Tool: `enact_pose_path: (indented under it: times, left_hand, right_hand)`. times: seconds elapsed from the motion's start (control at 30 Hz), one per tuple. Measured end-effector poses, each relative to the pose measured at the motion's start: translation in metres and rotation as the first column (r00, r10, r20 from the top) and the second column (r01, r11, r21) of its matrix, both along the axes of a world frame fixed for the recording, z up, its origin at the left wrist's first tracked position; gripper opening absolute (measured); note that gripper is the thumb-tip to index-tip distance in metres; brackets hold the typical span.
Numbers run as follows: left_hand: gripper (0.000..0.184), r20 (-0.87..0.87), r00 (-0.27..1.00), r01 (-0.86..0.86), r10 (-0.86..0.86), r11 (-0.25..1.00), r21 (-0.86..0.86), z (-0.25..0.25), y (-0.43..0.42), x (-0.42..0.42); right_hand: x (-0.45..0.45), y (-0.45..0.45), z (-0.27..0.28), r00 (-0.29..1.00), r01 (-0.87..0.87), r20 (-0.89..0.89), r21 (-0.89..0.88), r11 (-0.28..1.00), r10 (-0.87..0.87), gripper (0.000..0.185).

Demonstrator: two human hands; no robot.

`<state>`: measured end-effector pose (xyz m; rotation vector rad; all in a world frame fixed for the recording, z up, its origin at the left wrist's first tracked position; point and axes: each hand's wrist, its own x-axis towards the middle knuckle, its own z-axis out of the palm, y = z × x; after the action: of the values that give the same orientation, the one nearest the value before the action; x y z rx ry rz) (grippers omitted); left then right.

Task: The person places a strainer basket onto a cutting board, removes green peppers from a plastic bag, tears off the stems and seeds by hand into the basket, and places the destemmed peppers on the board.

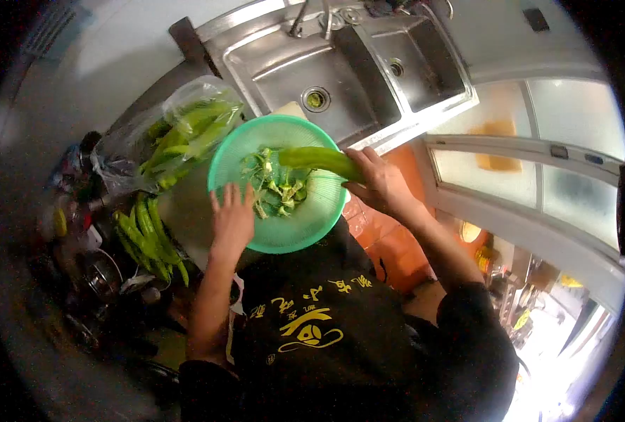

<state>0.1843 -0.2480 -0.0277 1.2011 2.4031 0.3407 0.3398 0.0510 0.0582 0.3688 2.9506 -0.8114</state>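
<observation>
My right hand (384,181) is closed around one end of a long green pepper (319,158), which stretches over the green mesh basket (312,235). Inside that basket lie several cut-off pepper stems and cores (284,191). My left hand (233,219) is over the basket's left rim, fingers spread, with nothing visible in it. Whether its fingertips touch the mesh I cannot tell.
A clear plastic bag (186,116) of long green peppers stands left of the basket. More green peppers (147,235) lie in a pile below it. Beyond is a steel double sink (284,60). Dark, cluttered items fill the far left.
</observation>
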Motion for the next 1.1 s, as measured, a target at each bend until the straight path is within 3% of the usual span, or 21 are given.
enact_pose_path:
  times: [0.07, 0.2, 0.3, 0.37, 0.47, 0.5, 0.53, 0.6, 0.67, 0.7, 0.73, 0.77, 0.83, 0.87, 0.9, 0.97, 1.03, 1.07, 1.1]
  left_hand:
    - [0.021, -0.117, 0.993, 0.042, -0.033, 0.996, 0.076, -0.021, -0.003, 0.003]
    - [0.019, 0.007, 1.000, 0.008, -0.008, 0.999, -0.036, -0.018, -0.009, 0.001]
    - [0.015, 0.035, 0.998, 0.050, -0.046, 0.992, -0.114, -0.044, -0.020, 0.009]
    - [0.013, 0.017, 1.000, 0.015, -0.014, 0.997, -0.075, -0.065, -0.027, 0.013]
    - [0.012, -0.307, 0.951, 0.081, -0.031, 0.985, 0.155, -0.081, -0.031, 0.022]
    - [0.012, -0.243, 0.967, 0.087, -0.072, 0.995, 0.050, -0.086, -0.031, 0.023]
    - [0.012, -0.173, 0.980, 0.093, -0.102, 0.994, -0.060, -0.089, -0.029, 0.024]
    - [0.015, -0.301, 0.953, 0.072, -0.038, 0.992, 0.103, -0.084, -0.033, 0.029]
    - [0.026, -0.004, 0.997, -0.071, 0.079, 0.919, 0.387, -0.065, -0.021, 0.033]
    - [0.039, 0.430, 0.880, -0.355, 0.203, 0.881, 0.312, -0.044, -0.010, 0.040]
    - [0.048, 0.828, 0.535, -0.587, 0.167, 0.779, 0.222, -0.026, 0.002, 0.046]
    - [0.057, 0.998, 0.056, -0.733, 0.019, 0.679, 0.028, -0.005, 0.014, 0.048]
    - [0.066, 0.933, -0.351, -0.725, -0.075, 0.652, -0.220, 0.055, 0.016, 0.041]
    - [0.062, 0.994, -0.094, -0.846, -0.056, 0.531, -0.049, 0.035, 0.030, 0.054]
    - [0.061, 1.000, -0.001, -0.870, 0.000, 0.493, -0.001, 0.030, 0.021, 0.051]
    - [0.058, 0.976, 0.179, -0.896, 0.124, 0.431, 0.110, 0.029, -0.004, 0.041]
    - [0.051, 0.925, 0.323, -0.907, 0.199, 0.344, 0.243, 0.033, -0.047, 0.030]
    - [0.052, 0.878, 0.385, -0.900, 0.285, 0.324, 0.290, 0.040, -0.075, 0.024]
    - [0.053, 0.912, 0.297, -0.944, 0.281, 0.230, 0.236, 0.040, -0.103, 0.020]
  right_hand:
    - [-0.003, -0.001, 0.001, 0.998, -0.051, -0.048, -0.216, 0.975, 0.042, 0.060]
    - [-0.013, -0.012, 0.009, 0.960, -0.273, 0.068, 0.011, 0.962, 0.272, 0.051]
    - [-0.007, -0.003, -0.021, 0.877, -0.468, 0.259, 0.270, 0.842, 0.405, 0.051]
    - [-0.001, 0.004, -0.031, 0.844, -0.531, 0.262, 0.274, 0.802, 0.469, 0.051]
    - [0.006, 0.001, -0.032, 0.843, -0.532, 0.253, 0.264, 0.805, 0.474, 0.051]
    - [0.010, 0.002, -0.043, 0.858, -0.500, 0.272, 0.255, 0.828, 0.435, 0.051]
    - [-0.005, -0.001, -0.037, 0.740, -0.484, 0.599, 0.160, 0.860, 0.305, 0.049]
    - [-0.008, -0.020, -0.013, 0.882, -0.437, 0.279, 0.179, 0.881, 0.381, 0.051]
    - [-0.015, -0.047, 0.021, 0.867, -0.456, 0.335, 0.239, 0.857, 0.368, 0.056]
    - [-0.003, -0.050, 0.011, 0.920, -0.381, 0.184, 0.207, 0.901, 0.347, 0.058]
    - [-0.007, -0.069, 0.023, 0.929, -0.368, 0.035, 0.208, 0.906, 0.369, 0.060]
    - [-0.006, -0.086, 0.035, 0.947, -0.302, 0.179, 0.218, 0.928, 0.266, 0.060]
    - [0.008, -0.108, 0.015, 0.961, -0.209, 0.201, 0.084, 0.974, 0.189, 0.057]
    - [0.009, -0.119, 0.008, 0.963, -0.200, 0.198, 0.062, 0.978, 0.185, 0.055]
    - [0.002, -0.138, 0.011, 0.955, -0.272, 0.158, 0.131, 0.953, 0.251, 0.051]
    - [-0.034, -0.167, 0.042, 0.953, -0.293, 0.064, -0.073, 0.953, 0.297, 0.056]
    - [-0.054, -0.179, 0.051, 0.960, -0.255, 0.021, -0.343, 0.904, 0.279, 0.055]
    - [-0.060, -0.181, 0.046, 0.962, -0.269, -0.049, -0.359, 0.894, 0.269, 0.056]
    - [-0.066, -0.181, 0.042, 0.960, -0.275, -0.052, -0.347, 0.896, 0.275, 0.056]
